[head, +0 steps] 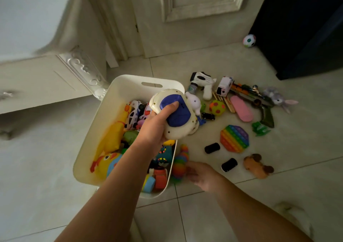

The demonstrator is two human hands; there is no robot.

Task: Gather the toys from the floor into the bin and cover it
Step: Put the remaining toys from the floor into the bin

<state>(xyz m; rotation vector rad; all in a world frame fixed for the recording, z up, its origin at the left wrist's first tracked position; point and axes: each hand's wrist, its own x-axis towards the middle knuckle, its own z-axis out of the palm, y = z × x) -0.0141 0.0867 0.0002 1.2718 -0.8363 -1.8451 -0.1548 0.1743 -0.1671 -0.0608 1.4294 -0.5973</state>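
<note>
Gripped the white-and-blue toy in the left hand, right over the bin beneath it. Had the right hand down against the rainbow toy just outside the bin wall. Too blurred there, couldn't tell the grip.

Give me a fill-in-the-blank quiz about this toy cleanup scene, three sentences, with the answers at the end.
1. The left hand holds a white toy with a ____ panel above the bin.
2. The rainbow pop pad lies on the ____, outside the bin.
3. The yellow rubber chicken lies ____ the bin.

Missing words: blue; floor; inside
</note>
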